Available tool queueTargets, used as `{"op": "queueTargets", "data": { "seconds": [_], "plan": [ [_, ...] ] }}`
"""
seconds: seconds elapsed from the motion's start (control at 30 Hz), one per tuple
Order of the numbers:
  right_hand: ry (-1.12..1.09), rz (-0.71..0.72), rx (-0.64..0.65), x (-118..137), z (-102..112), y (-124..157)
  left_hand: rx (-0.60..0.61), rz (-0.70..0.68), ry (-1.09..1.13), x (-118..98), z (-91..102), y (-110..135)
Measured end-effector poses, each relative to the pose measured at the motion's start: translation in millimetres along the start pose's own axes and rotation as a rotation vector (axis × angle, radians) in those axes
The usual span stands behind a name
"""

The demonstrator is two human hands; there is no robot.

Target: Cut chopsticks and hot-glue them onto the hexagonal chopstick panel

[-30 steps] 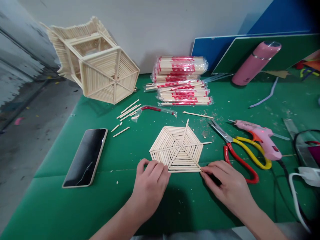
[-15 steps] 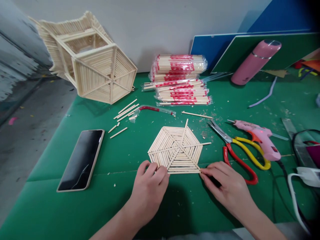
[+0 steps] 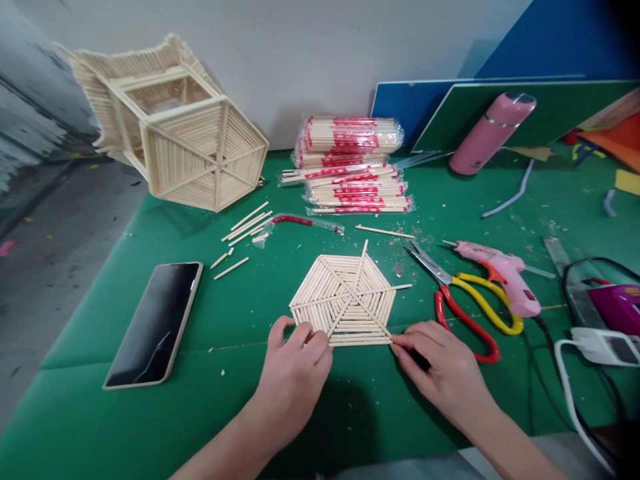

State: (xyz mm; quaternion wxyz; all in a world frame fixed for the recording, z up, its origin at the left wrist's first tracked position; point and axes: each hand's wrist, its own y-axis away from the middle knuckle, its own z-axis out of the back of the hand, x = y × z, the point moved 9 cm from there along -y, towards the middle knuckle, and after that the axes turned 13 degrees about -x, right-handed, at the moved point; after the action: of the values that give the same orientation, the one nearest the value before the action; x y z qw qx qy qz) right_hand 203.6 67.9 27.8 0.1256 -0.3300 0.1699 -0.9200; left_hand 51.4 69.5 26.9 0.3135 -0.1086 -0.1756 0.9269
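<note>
A flat hexagon panel glued from thin wooden sticks lies on the green table. My left hand pinches its near left corner with curled fingers. My right hand presses bunched fingertips against the near right corner, where the bottom stick ends. Both hands hold the panel down on the table.
A large hexagonal stick frame stands back left. Wrapped chopstick bundles lie at the back middle, loose sticks near them. A phone lies left. Scissors, a pink glue gun, a pink flask and cables fill the right.
The camera view has drifted slightly, so everything sits a little further left in frame. Both hands stay at the panel's near corners.
</note>
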Motion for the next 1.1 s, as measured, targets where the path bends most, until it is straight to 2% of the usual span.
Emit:
{"op": "queueTargets", "data": {
  "seconds": [0.27, 0.73, 0.97, 1.1],
  "plan": [
    [-0.017, -0.018, 0.013, 0.2, -0.7, -0.8, 0.001, -0.071, -0.028, -3.3, 2.6, -4.7],
    [-0.021, -0.03, 0.008, 0.5, -1.4, -2.6, -0.049, -0.111, -0.035, -4.3, 3.0, -5.4],
    [-0.01, -0.032, 0.018, 0.6, -1.4, -2.5, -0.095, -0.015, 0.04, 3.6, 7.4, -6.0],
    [0.014, -0.042, 0.032, 1.8, -1.5, -4.8, -0.072, 0.057, 0.127, 9.3, 11.1, -15.0]
  ]
}}
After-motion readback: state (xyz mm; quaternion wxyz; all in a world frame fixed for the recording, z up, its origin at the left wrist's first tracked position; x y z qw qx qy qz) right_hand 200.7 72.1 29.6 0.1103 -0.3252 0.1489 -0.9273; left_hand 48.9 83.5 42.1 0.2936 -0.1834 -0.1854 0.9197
